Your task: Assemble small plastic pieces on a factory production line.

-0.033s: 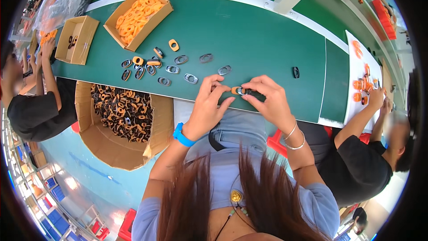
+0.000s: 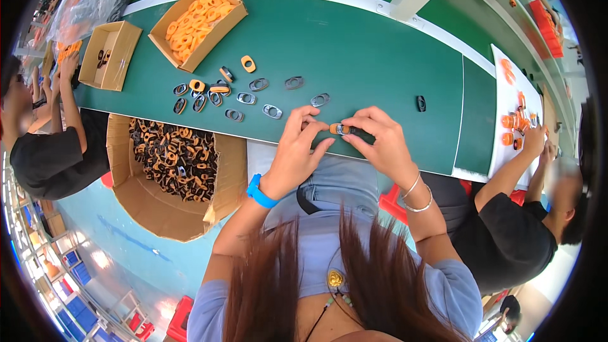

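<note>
Between my two hands, near the front edge of the table, is a small oval orange-and-black plastic part point(image 2: 342, 129). My right hand point(image 2: 382, 140) pinches its dark end between thumb and forefinger. On the other side, my left hand point(image 2: 300, 142) has its fingers bent, with the forefinger tip against the orange end and the thumb a little apart below. Just beyond my left fingers lies a grey oval ring point(image 2: 320, 99). More grey rings point(image 2: 272, 111) and several assembled orange-and-black parts point(image 2: 218, 88) are spread to the left, with an orange-faced one point(image 2: 248, 64) farther back.
A cardboard box of orange rings point(image 2: 235, 21) stands at the back left, beside a smaller box point(image 2: 114, 82). Below the table edge, a large round carton point(image 2: 136, 206) holds many orange-and-black parts. One dark part point(image 2: 420, 103) lies right. Co-workers sit on both sides.
</note>
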The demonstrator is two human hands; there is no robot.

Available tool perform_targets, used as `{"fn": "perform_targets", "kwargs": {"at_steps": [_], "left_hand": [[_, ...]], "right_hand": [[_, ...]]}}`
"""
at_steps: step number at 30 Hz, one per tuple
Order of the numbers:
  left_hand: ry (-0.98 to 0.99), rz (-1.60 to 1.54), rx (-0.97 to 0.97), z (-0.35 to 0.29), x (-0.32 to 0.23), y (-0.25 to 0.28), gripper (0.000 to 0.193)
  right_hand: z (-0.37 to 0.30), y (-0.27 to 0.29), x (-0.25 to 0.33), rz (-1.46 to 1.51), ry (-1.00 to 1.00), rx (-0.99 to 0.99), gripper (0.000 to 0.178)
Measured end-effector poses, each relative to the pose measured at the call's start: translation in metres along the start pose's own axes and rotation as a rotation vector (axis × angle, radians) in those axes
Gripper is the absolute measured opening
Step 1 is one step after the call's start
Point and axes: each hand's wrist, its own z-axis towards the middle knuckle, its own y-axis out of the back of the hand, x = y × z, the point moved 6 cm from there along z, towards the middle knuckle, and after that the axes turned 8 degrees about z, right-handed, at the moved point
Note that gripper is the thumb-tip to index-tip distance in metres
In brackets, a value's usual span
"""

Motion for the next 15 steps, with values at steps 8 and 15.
{"fn": "perform_targets", "kwargs": {"at_steps": [8, 15], "left_hand": [[-0.043, 0.005, -0.015, -0.0002, 0.0003, 0.001, 0.028], [0.002, -0.016, -0.012, 0.0042, -0.004, 0.004, 0.029]], "right_hand": [[0.0084, -0.0093, 0.0026, -0.062, 0.047, 0.043, 0.026], [0.0072, -0.0097, -0.0029, -0.061, 0.003, 0.05, 0.027]]}}
